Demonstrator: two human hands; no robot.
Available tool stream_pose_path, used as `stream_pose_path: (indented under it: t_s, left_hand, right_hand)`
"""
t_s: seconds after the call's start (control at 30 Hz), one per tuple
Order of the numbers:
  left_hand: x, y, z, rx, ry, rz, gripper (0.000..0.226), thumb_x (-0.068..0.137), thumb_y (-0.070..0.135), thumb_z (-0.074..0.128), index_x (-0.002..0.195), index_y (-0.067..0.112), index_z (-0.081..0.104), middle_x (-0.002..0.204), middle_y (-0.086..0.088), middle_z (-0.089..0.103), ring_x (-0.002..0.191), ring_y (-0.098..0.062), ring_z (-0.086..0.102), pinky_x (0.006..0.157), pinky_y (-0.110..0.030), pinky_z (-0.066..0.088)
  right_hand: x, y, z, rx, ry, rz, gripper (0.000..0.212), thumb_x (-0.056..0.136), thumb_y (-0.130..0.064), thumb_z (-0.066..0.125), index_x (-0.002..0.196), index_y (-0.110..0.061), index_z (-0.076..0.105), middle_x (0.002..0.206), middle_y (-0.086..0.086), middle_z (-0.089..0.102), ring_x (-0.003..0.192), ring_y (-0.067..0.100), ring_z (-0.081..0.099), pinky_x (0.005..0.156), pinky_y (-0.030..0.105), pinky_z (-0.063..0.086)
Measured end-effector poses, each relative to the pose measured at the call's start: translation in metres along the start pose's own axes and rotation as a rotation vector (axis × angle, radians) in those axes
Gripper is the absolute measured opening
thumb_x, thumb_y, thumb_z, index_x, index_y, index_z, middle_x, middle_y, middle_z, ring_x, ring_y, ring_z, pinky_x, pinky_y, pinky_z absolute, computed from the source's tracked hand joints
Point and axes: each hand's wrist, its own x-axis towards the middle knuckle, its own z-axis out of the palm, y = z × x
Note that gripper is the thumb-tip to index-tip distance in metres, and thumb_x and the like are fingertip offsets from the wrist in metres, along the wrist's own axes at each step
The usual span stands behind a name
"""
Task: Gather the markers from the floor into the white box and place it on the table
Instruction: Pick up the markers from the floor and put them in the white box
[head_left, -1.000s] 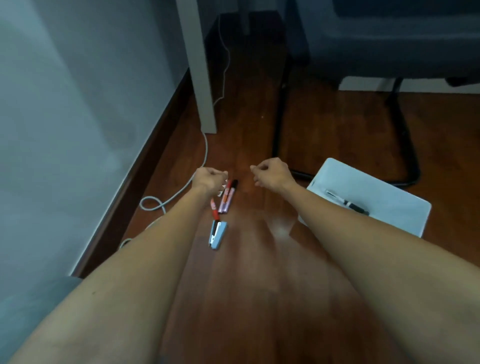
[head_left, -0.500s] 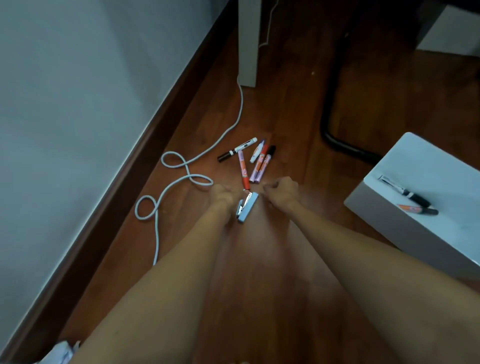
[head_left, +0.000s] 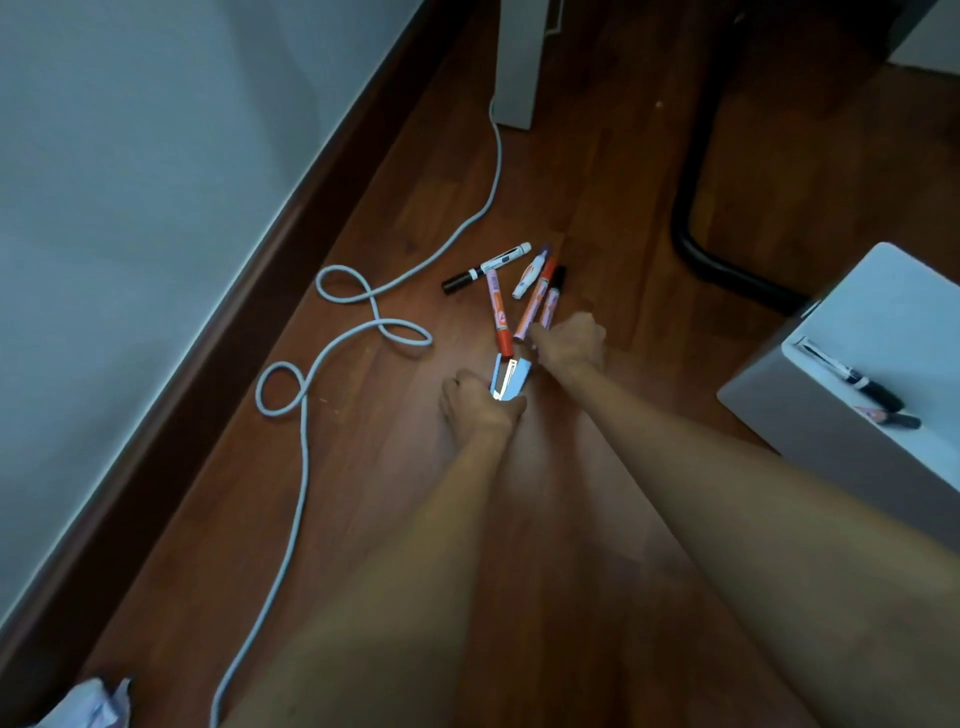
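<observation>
Reddish-brown wooden floor (head_left: 363, 493) runs along a grey wall, a pale cable (head_left: 306, 441) looping beside the skirting. White box (head_left: 878, 332) at right holds two markers (head_left: 857, 382) (one black-capped). Five markers (head_left: 524, 291) lie mid-floor; left hand (head_left: 480, 402) closed on a blue stapler (head_left: 511, 376), right hand (head_left: 569, 340) curled closed against them, its hold unclear.

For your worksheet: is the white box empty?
No. Two markers lie on the white box; whether inside is unclear.

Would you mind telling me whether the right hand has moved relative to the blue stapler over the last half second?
Yes: the right hand has moved from beside the stapler forward to the markers' near ends.
</observation>
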Motion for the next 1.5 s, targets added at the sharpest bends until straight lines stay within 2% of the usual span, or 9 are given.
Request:
stream_pose_path:
  t_s: [0.33, 0.5, 0.6, 0.73, 0.83, 0.93, 1.13, 1.33, 1.5]
  left_hand:
    - [-0.021, 0.023, 0.002, -0.119, -0.056, -0.071, 0.047, 0.073, 0.029, 0.083, 0.103, -0.004, 0.066, 0.105, -0.022, 0.071, 0.095, -0.036, 0.070, 0.080, -0.042, 0.056]
    - [-0.034, 0.043, 0.003, -0.224, -0.094, -0.050, 0.035, 0.076, 0.025, 0.083, 0.093, -0.004, 0.070, 0.095, -0.024, 0.075, 0.081, -0.033, 0.073, 0.076, -0.044, 0.061]
    - [-0.043, 0.063, -0.002, -0.234, -0.109, -0.010, 0.034, 0.083, 0.024, 0.078, 0.096, -0.007, 0.074, 0.099, -0.024, 0.075, 0.090, -0.035, 0.072, 0.079, -0.038, 0.055]
    - [-0.054, 0.108, -0.008, -0.181, -0.143, 0.063, 0.042, 0.088, 0.030, 0.072, 0.062, 0.001, 0.058, 0.078, -0.017, 0.062, 0.075, -0.027, 0.058, 0.069, -0.035, 0.044]
    - [-0.062, 0.143, -0.017, -0.134, -0.170, 0.176, 0.044, 0.089, 0.034, 0.070, 0.090, -0.011, 0.071, 0.085, -0.024, 0.069, 0.079, -0.031, 0.062, 0.069, -0.029, 0.040]
    - [-0.070, 0.171, -0.023, -0.108, -0.192, 0.259, 0.045, 0.089, 0.033, 0.071, 0.099, -0.011, 0.071, 0.090, -0.026, 0.071, 0.073, -0.022, 0.057, 0.066, -0.026, 0.038]
    - [-0.104, 0.234, -0.011, -0.062, -0.274, 0.372, 0.040, 0.081, 0.036, 0.079, 0.102, 0.002, 0.074, 0.103, -0.013, 0.075, 0.088, -0.024, 0.069, 0.068, -0.026, 0.047]
    - [-0.151, 0.263, 0.035, -0.010, -0.415, 0.442, 0.033, 0.081, 0.034, 0.079, 0.094, 0.004, 0.072, 0.092, -0.007, 0.068, 0.086, -0.022, 0.065, 0.075, -0.034, 0.052]
    - [-0.177, 0.253, 0.081, 0.091, -0.513, 0.460, 0.029, 0.080, 0.034, 0.079, 0.077, 0.009, 0.064, 0.082, -0.008, 0.065, 0.073, -0.022, 0.059, 0.065, -0.030, 0.045]
  right_hand:
    - [-0.016, 0.027, -0.039, -0.073, 0.024, 0.048, 0.054, 0.084, -0.036, 0.075, 0.120, 0.004, 0.068, 0.126, 0.024, 0.067, 0.117, 0.040, 0.064, 0.089, 0.039, 0.054]
    - [-0.019, 0.020, -0.071, 0.016, 0.030, 0.094, 0.048, 0.072, -0.046, 0.069, 0.097, -0.006, 0.080, 0.099, 0.016, 0.078, 0.091, 0.032, 0.076, 0.079, 0.037, 0.062]
    - [-0.027, 0.026, -0.089, 0.097, 0.041, 0.126, 0.049, 0.065, -0.049, 0.066, 0.088, -0.007, 0.080, 0.087, 0.014, 0.079, 0.076, 0.031, 0.077, 0.071, 0.042, 0.065]
    - [-0.037, 0.016, -0.123, 0.127, 0.075, 0.104, 0.041, 0.076, -0.043, 0.071, 0.092, -0.006, 0.080, 0.091, 0.014, 0.079, 0.085, 0.030, 0.076, 0.070, 0.028, 0.056]
    - [-0.036, -0.004, -0.157, 0.149, 0.104, 0.056, 0.037, 0.079, -0.041, 0.070, 0.086, -0.008, 0.082, 0.083, 0.012, 0.079, 0.083, 0.027, 0.076, 0.072, 0.031, 0.057]
    - [-0.032, -0.016, -0.196, 0.174, 0.155, 0.017, 0.031, 0.080, -0.034, 0.070, 0.078, -0.006, 0.082, 0.076, 0.015, 0.078, 0.079, 0.029, 0.076, 0.079, 0.039, 0.061]
    - [-0.037, -0.003, -0.271, 0.203, 0.233, 0.028, 0.030, 0.085, -0.030, 0.073, 0.063, -0.009, 0.075, 0.069, 0.014, 0.076, 0.071, 0.026, 0.074, 0.078, 0.039, 0.061]
    - [-0.050, 0.038, -0.316, 0.212, 0.273, 0.088, 0.033, 0.088, -0.029, 0.071, 0.083, 0.003, 0.079, 0.077, 0.015, 0.076, 0.057, 0.018, 0.067, 0.055, 0.027, 0.049]
    - [-0.055, 0.085, -0.332, 0.194, 0.302, 0.162, 0.033, 0.087, -0.029, 0.070, 0.085, 0.002, 0.080, 0.082, 0.017, 0.078, 0.077, 0.026, 0.074, 0.074, 0.037, 0.059]
